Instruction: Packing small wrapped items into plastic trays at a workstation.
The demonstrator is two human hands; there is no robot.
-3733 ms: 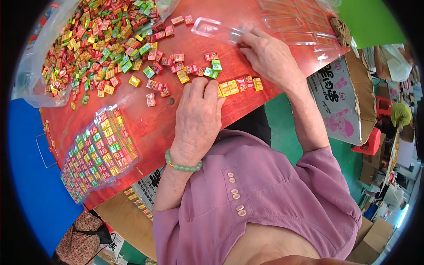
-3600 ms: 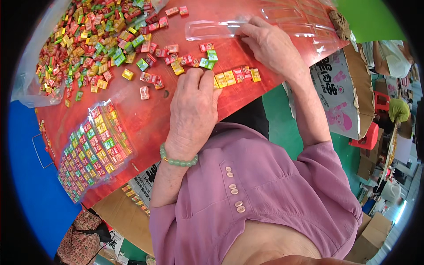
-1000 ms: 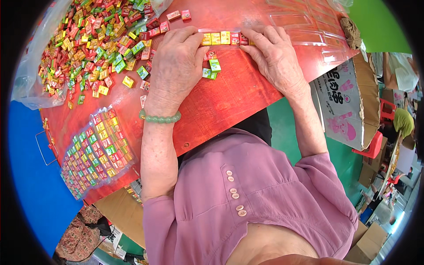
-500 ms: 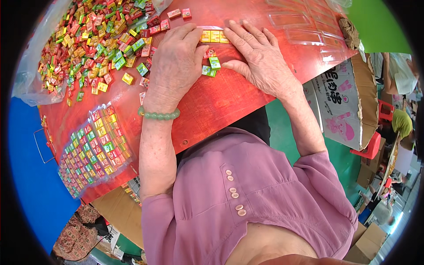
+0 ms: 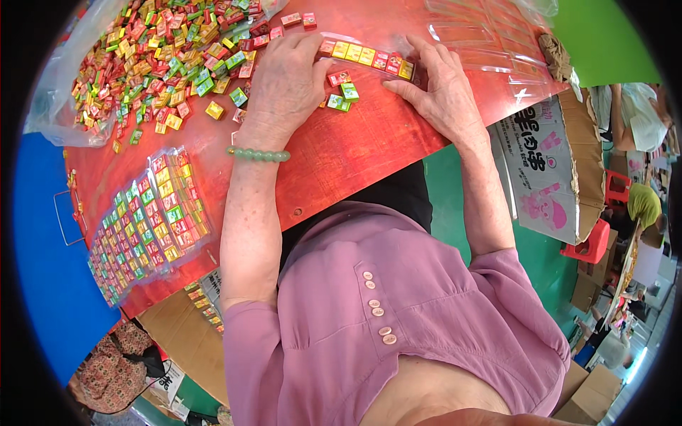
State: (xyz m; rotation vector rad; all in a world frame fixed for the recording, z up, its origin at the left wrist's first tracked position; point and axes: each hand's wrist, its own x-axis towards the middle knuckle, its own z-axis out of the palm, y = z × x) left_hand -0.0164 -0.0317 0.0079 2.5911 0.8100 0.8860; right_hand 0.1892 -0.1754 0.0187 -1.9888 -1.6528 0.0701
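A short row of small wrapped cubes, yellow and red, lies in a line on the red table. My left hand rests palm down at the row's left end, fingers touching the first cube. At the row's right end my right hand lies flat, fingertips against the last cube. A few loose green and red cubes sit between my hands, just below the row. A green bead bracelet is on my left wrist.
A large heap of mixed cubes lies on clear plastic at the upper left. Filled clear packs of cubes lie at the table's left edge. Empty clear trays lie at the upper right. A cardboard box stands to the right.
Both hands moved up the table with the row of cubes. The row is now longer and straighter, and my right hand has slid from over the row to its right end.
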